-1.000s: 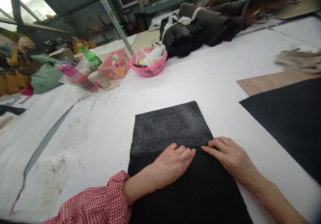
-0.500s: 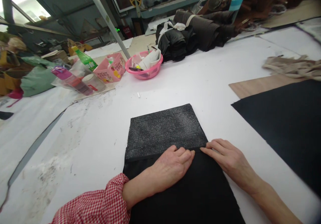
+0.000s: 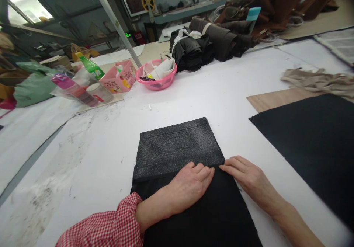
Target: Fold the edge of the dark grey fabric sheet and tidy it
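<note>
A black fabric piece [image 3: 210,210] lies on the white table [image 3: 105,155] in front of me, with a grey speckled panel [image 3: 177,147] lying over its far part. My left hand [image 3: 190,184], in a red checked sleeve, rests flat on the black fabric with its fingertips at the panel's near edge. My right hand [image 3: 246,177] lies flat beside it, fingers stretched to the same edge near the panel's right corner. Neither hand holds anything.
A large black sheet [image 3: 312,143] covers the table at right, over a brown board [image 3: 273,97]. A pink basin [image 3: 157,77], a pink carton [image 3: 118,77], bottles [image 3: 80,88] and dark fabric rolls [image 3: 210,40] stand at the back. Beige cloth [image 3: 318,79] lies far right.
The view has shifted slightly, so everything sits a little further left in frame. Both hands stay flat at the panel's near edge; the fabric has not visibly moved.
</note>
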A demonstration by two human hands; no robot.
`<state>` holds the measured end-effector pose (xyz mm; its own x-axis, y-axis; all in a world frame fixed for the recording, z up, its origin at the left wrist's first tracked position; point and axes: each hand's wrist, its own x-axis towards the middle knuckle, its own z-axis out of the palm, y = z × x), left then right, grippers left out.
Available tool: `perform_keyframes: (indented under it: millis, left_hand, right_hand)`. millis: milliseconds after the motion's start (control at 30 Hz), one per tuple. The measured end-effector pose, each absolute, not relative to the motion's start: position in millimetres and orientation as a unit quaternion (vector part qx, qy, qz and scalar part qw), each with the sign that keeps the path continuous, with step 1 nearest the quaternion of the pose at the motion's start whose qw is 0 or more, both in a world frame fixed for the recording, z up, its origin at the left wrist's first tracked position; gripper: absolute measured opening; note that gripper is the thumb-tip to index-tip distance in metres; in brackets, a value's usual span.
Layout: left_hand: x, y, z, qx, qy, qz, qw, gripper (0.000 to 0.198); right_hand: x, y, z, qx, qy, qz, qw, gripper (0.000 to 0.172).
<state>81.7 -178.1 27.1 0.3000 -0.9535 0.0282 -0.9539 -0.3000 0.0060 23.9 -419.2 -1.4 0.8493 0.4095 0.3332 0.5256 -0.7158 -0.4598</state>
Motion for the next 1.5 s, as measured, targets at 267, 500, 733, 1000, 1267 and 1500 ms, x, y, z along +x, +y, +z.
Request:
perform_keyframes:
  millis: [267,500,733,1000,1267,1500]
  left_hand:
    - [81.8,-181.2,23.8,0.805,-0.593,0.011,0.01,0.037]
    - [80.8,-186.5,25.4,0.811,-0.585,0.0,0.016,0.035]
    - [78.8,-192.9,30.3,0.815,-0.58,-0.001,0.019,0.034]
    - [76.9,-191.4,29.0,0.813,-0.581,0.008,0.022,0.035]
    - [76.7,-191.1,31.9,0.816,-0.578,0.007,0.028,0.03]
    - [77.7,-192.4,31.3,0.818,-0.575,-0.003,0.031,0.032]
  right_hand:
    - [24.8,-420.3,-5.5,-0.912,-0.253,-0.092,0.31,0.025]
    - [22.7,-420.0,-4.6,-0.917,-0.251,-0.103,0.291,0.026]
    - [20.9,-421.2,-9.8,-0.912,-0.22,-0.101,0.331,0.027]
    - [19.4,-431.5,-12.2,-0.907,-0.139,-0.106,0.384,0.028]
    - [22.1,-424.1,-9.3,-0.922,-0.191,-0.127,0.313,0.024]
    - [20.8,-428.2,-11.4,-0.926,-0.207,-0.12,0.293,0.026]
